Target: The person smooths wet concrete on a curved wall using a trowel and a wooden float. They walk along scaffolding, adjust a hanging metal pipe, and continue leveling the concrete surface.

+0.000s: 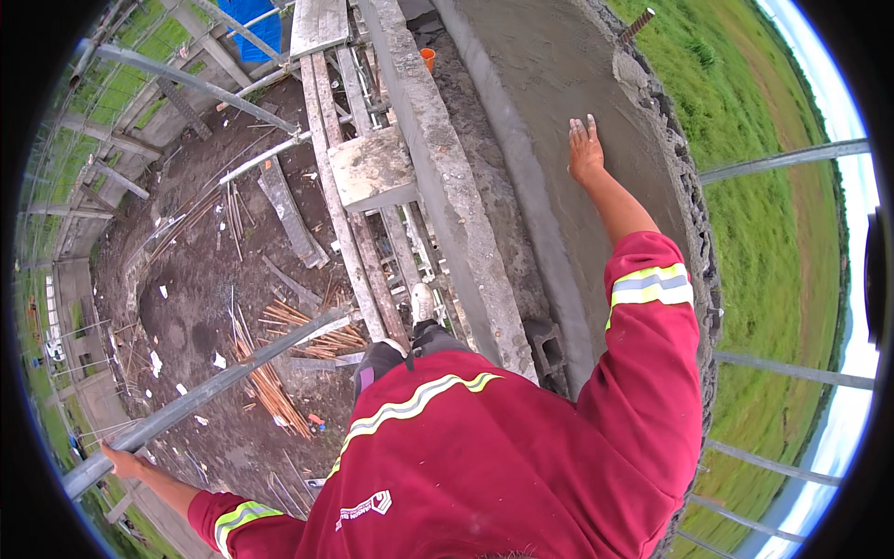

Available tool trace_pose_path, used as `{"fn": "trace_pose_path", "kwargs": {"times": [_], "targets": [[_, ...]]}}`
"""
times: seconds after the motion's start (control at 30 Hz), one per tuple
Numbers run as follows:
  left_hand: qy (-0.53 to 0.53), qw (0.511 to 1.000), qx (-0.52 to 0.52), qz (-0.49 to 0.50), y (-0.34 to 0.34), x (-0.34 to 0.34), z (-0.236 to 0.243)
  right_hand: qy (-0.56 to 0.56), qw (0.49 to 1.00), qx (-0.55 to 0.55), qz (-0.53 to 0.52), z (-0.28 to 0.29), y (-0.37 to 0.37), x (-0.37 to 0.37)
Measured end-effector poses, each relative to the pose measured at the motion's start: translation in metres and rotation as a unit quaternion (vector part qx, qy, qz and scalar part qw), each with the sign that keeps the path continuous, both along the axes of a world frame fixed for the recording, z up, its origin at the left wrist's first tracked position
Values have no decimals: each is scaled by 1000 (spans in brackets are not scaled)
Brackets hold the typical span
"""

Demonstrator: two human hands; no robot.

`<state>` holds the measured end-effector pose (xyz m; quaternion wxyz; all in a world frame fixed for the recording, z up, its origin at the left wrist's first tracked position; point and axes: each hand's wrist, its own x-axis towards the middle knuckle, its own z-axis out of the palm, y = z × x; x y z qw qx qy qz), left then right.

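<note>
In our red reflective jacket [484, 466], we are gripping the scaffold pipe [186, 401] at lower left with our left hand [119, 459] and pressing our right hand [585, 149], fingers spread, flat on the wet plastered wall [559, 84] at upper centre, risking a slip off the plank [372, 279].

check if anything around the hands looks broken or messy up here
The wall top beside the right hand is ragged and crumbling, with a bent rebar stub sticking out. Far below the left hand on the scaffold pipe, loose sticks lie scattered on dirt.
</note>
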<state>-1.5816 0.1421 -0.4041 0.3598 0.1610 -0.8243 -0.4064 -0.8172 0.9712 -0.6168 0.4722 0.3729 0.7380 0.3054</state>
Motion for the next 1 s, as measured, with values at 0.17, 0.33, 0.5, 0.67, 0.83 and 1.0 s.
{"fn": "trace_pose_path", "kwargs": {"times": [0.17, 0.33, 0.5, 0.67, 0.83, 1.0], "targets": [[30, 999, 39, 23, 0, -4, -8, 10, 1000, -27, 11, 5, 13, -24], [49, 997, 55, 19, -2, -6, -9, 53, 998, 16, 22, 19, 60, -50], [62, 991, 119, -9, 25, 16, -5, -3, 999, -13, -39, 22, 91, -65], [114, 991, 46, 46, 36, 38, -4, 96, 995, -25, -29, 25, 96, -103], [140, 985, 95, 20, 42, 39, -4, 141, 988, -50, -39, 14, 123, -157], [18, 995, -23, 97, 13, 40, -12, 189, 981, -44, -19, 3, 166, -208]]}}
